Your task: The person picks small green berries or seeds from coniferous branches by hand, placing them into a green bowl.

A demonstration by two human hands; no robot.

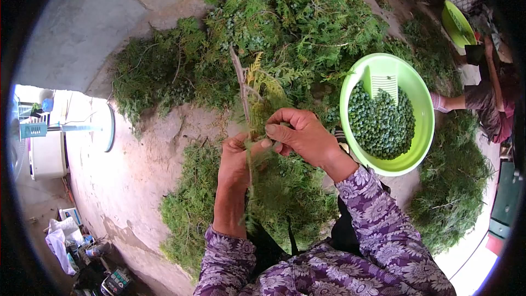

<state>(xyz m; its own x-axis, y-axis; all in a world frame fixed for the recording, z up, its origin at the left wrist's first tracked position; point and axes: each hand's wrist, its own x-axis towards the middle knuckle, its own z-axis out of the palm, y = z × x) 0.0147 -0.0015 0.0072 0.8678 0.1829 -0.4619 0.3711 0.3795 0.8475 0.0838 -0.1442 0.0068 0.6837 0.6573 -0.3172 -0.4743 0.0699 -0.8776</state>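
Note:
My left hand grips the woody stem of a green leafy branch that points up and away from me. My right hand pinches the foliage of the same branch just above the left hand. Both sleeves are purple with a flower print. To the right, close to my right wrist, a light green bowl holds many small dark green berries and a pale green scoop. A big heap of cut green branches with berries lies behind the hands.
More cut greenery lies below my hands and to the right on the concrete floor. Another person sits at the far right by a second green bowl. A white appliance stands at the left.

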